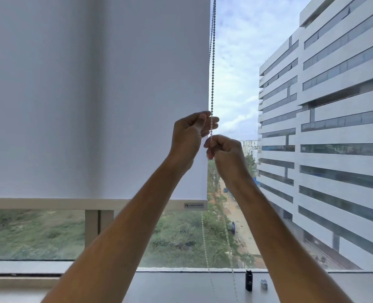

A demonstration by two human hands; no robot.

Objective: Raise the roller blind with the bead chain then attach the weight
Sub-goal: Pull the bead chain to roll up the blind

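Note:
A white roller blind (93, 95) covers the upper left of the window, and its bottom bar (50, 204) hangs a little above the sill. The bead chain (212, 62) runs down along the blind's right edge. My left hand (192, 136) is raised with its fingers curled around the chain. Just below it, my right hand (222, 149) is closed in a fist on the same chain. Two loose strands of chain (205, 243) hang down to the sill. A small black cylinder (248, 280) stands upright on the sill, with a small pale piece (264, 283) to its right.
The grey window sill (181, 287) runs across the bottom. Behind the glass are a large white building (334, 127) at the right and green ground below. A vertical window frame post (99, 228) stands under the blind's bar.

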